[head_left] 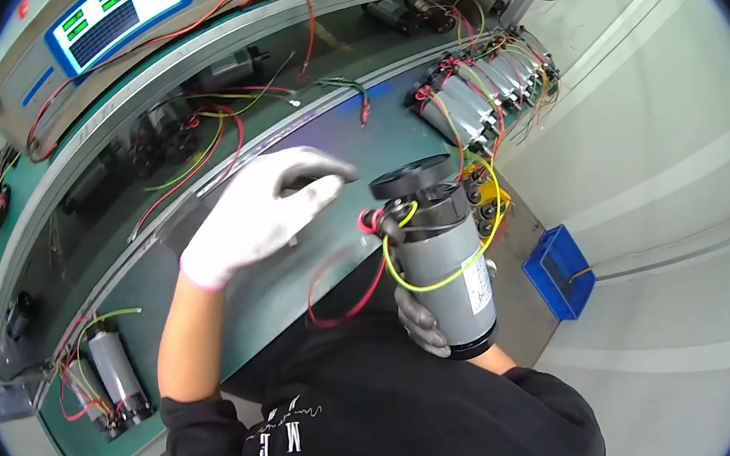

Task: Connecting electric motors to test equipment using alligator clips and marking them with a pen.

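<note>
My right hand (422, 322), in a grey-palmed glove, grips a grey cylindrical electric motor (441, 260) from below and behind, holding it nearly upright in front of my body. The motor has a black disc-shaped wheel (413, 177) on top, a white label on its side and a black lower end. Yellow-green and red wires (339, 321) loop out near its top. Left of the motor, my left hand (261, 208) in a white glove hangs over the bench. Its thumb stands apart from the bent fingers, with nothing visible between them. The fingertips are slightly blurred.
A green bench (258, 315) carries a row of similar motors (492, 85) at the right and more motors (115, 365) at the lower left. An instrument with a lit screen (121, 26) sits on the shelf above. A blue bin (559, 274) stands right.
</note>
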`<state>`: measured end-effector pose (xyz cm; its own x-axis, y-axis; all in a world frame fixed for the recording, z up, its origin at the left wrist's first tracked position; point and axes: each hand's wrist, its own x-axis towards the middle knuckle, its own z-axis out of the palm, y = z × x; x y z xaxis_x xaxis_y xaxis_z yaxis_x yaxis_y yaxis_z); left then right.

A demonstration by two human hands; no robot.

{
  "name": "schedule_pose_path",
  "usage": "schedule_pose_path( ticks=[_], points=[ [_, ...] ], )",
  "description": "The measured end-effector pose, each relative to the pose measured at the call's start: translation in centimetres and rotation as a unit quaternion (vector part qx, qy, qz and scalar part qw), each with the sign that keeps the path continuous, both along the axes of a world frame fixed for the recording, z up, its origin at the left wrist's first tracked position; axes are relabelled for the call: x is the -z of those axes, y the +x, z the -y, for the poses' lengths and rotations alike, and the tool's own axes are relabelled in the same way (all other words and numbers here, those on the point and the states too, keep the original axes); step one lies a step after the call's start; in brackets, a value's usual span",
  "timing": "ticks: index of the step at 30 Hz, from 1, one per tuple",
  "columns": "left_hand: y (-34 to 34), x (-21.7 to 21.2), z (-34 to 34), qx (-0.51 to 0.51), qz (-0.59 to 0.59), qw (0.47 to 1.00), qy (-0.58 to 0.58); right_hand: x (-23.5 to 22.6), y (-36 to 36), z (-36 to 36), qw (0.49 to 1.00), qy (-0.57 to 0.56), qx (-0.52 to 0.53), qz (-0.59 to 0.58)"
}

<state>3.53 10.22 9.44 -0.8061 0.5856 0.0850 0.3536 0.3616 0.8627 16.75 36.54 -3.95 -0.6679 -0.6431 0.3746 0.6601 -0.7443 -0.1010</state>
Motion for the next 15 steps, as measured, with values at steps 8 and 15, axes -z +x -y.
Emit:
schedule_pose_path(
  ticks=[8, 15],
  points=[
    [4.0, 4.6, 4.2, 0.066, 0.227, 0.949, 0.21, -1.6, 0.5, 2.7, 0.939, 0.323, -0.076, 0.091],
    [13.5, 4.0, 12.3, -0.14, 0.08, 0.964, 0.209, -4.9, -4.7, 7.3, 0.945, 0.315, -0.09, -0.012]
  ],
)
